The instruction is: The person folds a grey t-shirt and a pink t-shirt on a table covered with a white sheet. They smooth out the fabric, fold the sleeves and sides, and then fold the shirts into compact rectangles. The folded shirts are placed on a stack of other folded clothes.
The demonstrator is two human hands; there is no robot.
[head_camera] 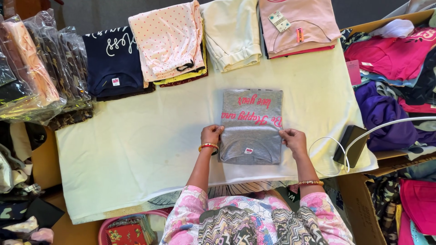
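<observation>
- Head view: folded grey T-shirt w/ pink lettering lies flat, centre of cream-covered tabletop.
- Left hand pinches shirt's left edge; red-gold bangle on wrist.
- Right hand grips its right edge.
- Far edge: folded stacks — navy shirt, pink dotted garment, pale green one.
- Dark phone w/ white cable at right.

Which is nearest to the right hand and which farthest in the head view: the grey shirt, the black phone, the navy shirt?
From the right hand:
1. Grey shirt, touched at its right edge.
2. Black phone, on the table's right edge.
3. Navy shirt, far back left.
</observation>
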